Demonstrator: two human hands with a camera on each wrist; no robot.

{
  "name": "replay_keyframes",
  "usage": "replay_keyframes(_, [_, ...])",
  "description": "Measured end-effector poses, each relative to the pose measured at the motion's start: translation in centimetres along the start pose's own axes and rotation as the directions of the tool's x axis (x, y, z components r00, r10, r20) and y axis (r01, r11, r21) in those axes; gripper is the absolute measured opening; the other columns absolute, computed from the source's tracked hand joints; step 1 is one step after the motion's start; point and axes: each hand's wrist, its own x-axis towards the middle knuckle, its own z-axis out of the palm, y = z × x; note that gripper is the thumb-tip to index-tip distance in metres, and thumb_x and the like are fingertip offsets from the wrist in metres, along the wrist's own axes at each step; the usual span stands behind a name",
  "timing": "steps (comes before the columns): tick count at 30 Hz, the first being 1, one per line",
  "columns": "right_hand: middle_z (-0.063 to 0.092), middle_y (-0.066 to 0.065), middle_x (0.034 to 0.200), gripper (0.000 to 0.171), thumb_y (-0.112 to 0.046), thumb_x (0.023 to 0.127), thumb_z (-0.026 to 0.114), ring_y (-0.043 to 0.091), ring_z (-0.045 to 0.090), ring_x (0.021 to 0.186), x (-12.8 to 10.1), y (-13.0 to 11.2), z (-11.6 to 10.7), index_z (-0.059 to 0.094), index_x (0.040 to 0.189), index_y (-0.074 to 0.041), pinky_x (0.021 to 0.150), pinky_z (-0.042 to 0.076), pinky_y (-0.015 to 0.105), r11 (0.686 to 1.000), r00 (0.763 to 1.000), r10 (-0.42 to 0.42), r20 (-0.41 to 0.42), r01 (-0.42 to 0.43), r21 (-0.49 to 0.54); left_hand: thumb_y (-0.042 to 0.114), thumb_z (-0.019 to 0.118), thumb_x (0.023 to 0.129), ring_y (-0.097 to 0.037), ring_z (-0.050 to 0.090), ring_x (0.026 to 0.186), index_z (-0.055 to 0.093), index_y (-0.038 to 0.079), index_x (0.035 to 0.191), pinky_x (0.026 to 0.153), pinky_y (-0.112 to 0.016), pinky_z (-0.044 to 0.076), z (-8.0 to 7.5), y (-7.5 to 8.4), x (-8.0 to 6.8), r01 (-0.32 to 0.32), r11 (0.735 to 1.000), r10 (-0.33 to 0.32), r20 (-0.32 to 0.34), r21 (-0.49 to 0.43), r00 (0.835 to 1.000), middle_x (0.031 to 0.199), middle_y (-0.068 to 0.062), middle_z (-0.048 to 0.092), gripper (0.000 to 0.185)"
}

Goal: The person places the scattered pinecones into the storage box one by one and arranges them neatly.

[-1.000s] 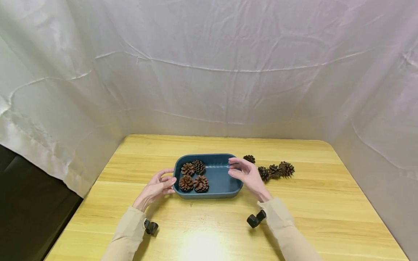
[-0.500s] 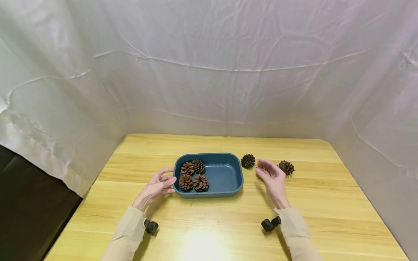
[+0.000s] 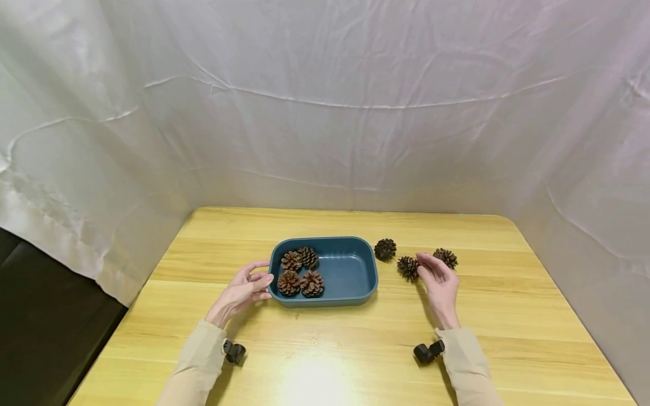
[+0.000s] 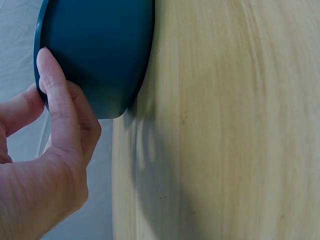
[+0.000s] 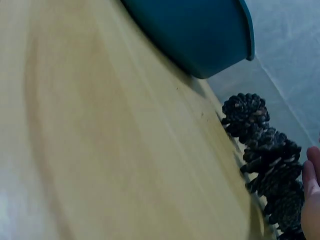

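Note:
A dark blue tray with rounded corners stands on the table, several brown pine cones grouped at its left end. At that end my left hand pinches the rim, also plain in the left wrist view, where fingers lie against the wall. My right hand is over a row of darker pine cones right of the tray, fingers loosely bent. One dark cone sits just left of its fingertips. The right wrist view shows fingers beside a cone; the hand partly hides the row.
Another dark cone lies near the tray's right back corner, and one more lies behind my right hand. The wooden table ends at a pale curtain at the back. A dark surface is at the far left.
My right hand has moved from above the tray's right end to the dark cones, then slightly further right, uncovering one cone. The left hand and tray have stayed put.

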Motion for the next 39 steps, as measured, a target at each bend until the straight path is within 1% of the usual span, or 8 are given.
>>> replay_keyframes(5, [0.072, 0.0, 0.121, 0.042, 0.023, 0.089, 0.05, 0.011, 0.065, 0.12, 0.1, 0.3, -0.5, 0.05, 0.132, 0.018, 0.109, 0.046, 0.022, 1.0, 0.999, -0.005, 0.045, 0.006, -0.004, 0.006, 0.053, 0.103, -0.006, 0.061, 0.076, 0.02, -0.005, 0.152, 0.074, -0.022, 0.062, 0.0, 0.1, 0.0, -0.001, 1.0, 0.001, 0.002, -0.009, 1.0, 0.102, 0.0, 0.061, 0.06])
replay_keyframes(9, [0.072, 0.0, 0.124, 0.044, 0.025, 0.088, 0.049, 0.008, 0.064, 0.121, 0.2, 0.4, -0.8, 0.051, 0.131, 0.018, 0.11, 0.045, 0.021, 0.999, 0.997, -0.014, 0.071, 0.017, -0.037, 0.006, 0.053, 0.103, -0.006, 0.061, 0.076, 0.02, -0.005, 0.153, 0.074, -0.023, 0.062, -0.1, 0.0, 0.0, -0.002, 1.0, 0.002, 0.006, -0.008, 1.0, 0.103, -0.001, 0.061, 0.06])
replay_keyframes(14, [0.07, 0.002, 0.127, 0.044, 0.023, 0.088, 0.052, 0.008, 0.062, 0.123, 0.1, 0.3, -1.1, 0.051, 0.132, 0.018, 0.111, 0.044, 0.02, 0.997, 0.994, -0.014, 0.104, 0.022, -0.069, 0.006, 0.054, 0.103, -0.007, 0.061, 0.076, 0.021, -0.005, 0.153, 0.074, -0.023, 0.062, -0.1, 0.0, 0.0, -0.001, 1.0, 0.001, 0.001, -0.006, 1.0, 0.102, 0.0, 0.06, 0.06])
replay_keyframes(17, [0.071, 0.0, 0.126, 0.044, 0.021, 0.088, 0.056, 0.011, 0.063, 0.123, 0.1, 0.3, -1.2, 0.05, 0.131, 0.02, 0.111, 0.044, 0.02, 0.998, 0.992, -0.02, 0.121, 0.027, -0.059, 0.005, 0.054, 0.103, -0.007, 0.061, 0.075, 0.021, -0.004, 0.152, 0.073, -0.023, 0.062, 0.0, 0.0, 0.0, -0.002, 1.0, 0.002, -0.002, -0.011, 1.0, 0.101, 0.0, 0.06, 0.06])
replay_keyframes(26, [0.074, 0.0, 0.119, 0.042, 0.018, 0.086, 0.064, 0.016, 0.066, 0.117, 0.1, 0.3, -1.3, 0.054, 0.127, 0.022, 0.104, 0.052, 0.02, 0.99, 0.986, -0.076, 0.148, 0.092, -0.103, 0.003, 0.052, 0.103, -0.006, 0.061, 0.076, 0.019, -0.006, 0.152, 0.073, -0.021, 0.062, 0.0, -0.2, 0.0, -0.01, 0.999, 0.01, 0.013, -0.032, 1.0, 0.1, 0.001, 0.06, 0.06])
replay_keyframes(30, [0.074, -0.003, 0.119, 0.044, 0.018, 0.085, 0.066, 0.014, 0.066, 0.113, 0.2, 0.3, -1.3, 0.054, 0.127, 0.021, 0.1, 0.053, 0.017, 0.987, 0.984, -0.075, 0.163, 0.096, -0.127, 0.004, 0.052, 0.103, -0.005, 0.061, 0.076, 0.019, -0.006, 0.152, 0.072, -0.021, 0.061, -0.1, -0.2, 0.0, -0.014, 0.999, 0.015, 0.011, -0.031, 1.0, 0.101, 0.002, 0.061, 0.06])
replay_keyframes(34, [0.073, -0.002, 0.12, 0.047, 0.017, 0.084, 0.068, 0.012, 0.066, 0.109, 0.3, 0.2, -1.3, 0.054, 0.128, 0.02, 0.096, 0.054, 0.016, 0.982, 0.983, -0.07, 0.169, 0.097, -0.162, 0.004, 0.052, 0.103, -0.005, 0.061, 0.076, 0.019, -0.006, 0.152, 0.072, -0.021, 0.061, -0.1, -0.3, 0.1, -0.015, 0.999, 0.015, 0.011, -0.029, 1.0, 0.1, 0.003, 0.061, 0.06])
replay_keyframes(39, [0.071, -0.003, 0.119, 0.049, 0.011, 0.085, 0.072, 0.009, 0.064, 0.104, 0.3, 0.1, -1.3, 0.057, 0.13, 0.014, 0.093, 0.053, 0.013, 0.964, 0.986, -0.04, 0.161, 0.081, -0.254, 0.004, 0.052, 0.103, -0.006, 0.062, 0.076, 0.02, -0.006, 0.152, 0.072, -0.021, 0.061, -0.1, -0.3, 0.1, -0.015, 0.999, 0.015, 0.01, -0.03, 1.0, 0.1, 0.003, 0.061, 0.06])
